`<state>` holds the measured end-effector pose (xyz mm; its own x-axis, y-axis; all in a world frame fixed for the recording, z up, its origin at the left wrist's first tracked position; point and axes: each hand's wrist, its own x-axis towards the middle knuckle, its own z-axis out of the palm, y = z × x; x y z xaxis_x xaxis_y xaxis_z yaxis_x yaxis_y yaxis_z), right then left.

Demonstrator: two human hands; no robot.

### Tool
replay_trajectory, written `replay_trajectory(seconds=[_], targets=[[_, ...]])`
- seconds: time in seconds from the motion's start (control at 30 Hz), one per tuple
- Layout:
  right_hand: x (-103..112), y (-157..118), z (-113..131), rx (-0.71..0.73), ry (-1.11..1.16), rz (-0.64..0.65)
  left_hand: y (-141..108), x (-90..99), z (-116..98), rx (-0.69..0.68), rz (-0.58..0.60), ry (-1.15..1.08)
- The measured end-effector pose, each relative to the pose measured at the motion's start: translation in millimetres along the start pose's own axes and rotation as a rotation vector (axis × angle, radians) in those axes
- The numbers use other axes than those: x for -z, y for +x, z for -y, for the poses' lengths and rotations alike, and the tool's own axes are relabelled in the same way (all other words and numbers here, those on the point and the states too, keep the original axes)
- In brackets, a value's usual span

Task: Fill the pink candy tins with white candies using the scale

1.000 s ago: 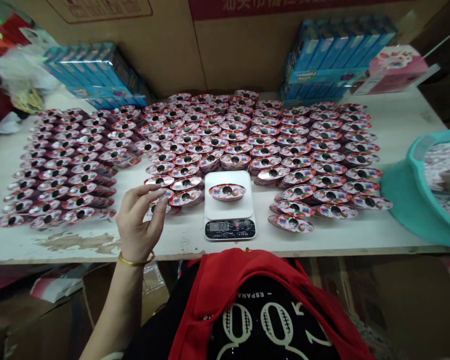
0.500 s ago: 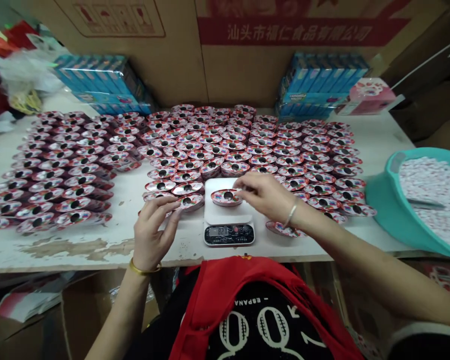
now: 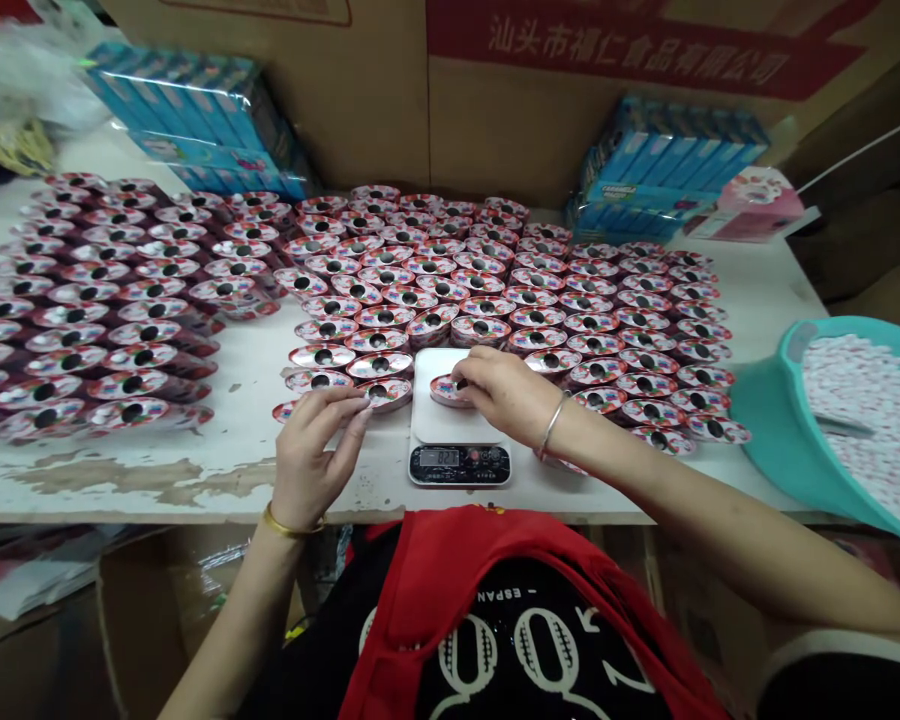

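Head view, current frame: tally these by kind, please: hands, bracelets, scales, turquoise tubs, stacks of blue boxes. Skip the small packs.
Hands: 2, left hand and right hand
Bracelets: 2
Scale: 1
Turquoise tub: 1
Blue box stacks: 2
Total: 8

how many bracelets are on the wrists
2: a gold bracelet around the left wrist, and a silver bracelet around the right wrist. Neither is hidden by a sleeve.
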<state>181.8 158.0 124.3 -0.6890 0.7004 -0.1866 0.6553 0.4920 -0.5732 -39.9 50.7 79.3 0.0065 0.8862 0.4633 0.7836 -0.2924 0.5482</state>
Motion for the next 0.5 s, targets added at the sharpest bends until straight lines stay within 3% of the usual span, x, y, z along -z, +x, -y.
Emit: replay_trajectory(seconds=[0.13,0.23,0.37,0.5], targets=[[3,3,-3,-0.019,0.054,-0.082,0,-1.4,2,0.012,0.005,-0.004],[12,0,-11,-0.061,0.293,-0.154,0,0.6,4,0.033,-0.004,0.006],[25,-9,-24,-0.178,0.698,-0.066,0,4.3,8,0.041,-0.025,0.027],[25,-16,-27,-0.220,0.764,-0.079,1,4.5,9,0.051,-0.031,0.032]])
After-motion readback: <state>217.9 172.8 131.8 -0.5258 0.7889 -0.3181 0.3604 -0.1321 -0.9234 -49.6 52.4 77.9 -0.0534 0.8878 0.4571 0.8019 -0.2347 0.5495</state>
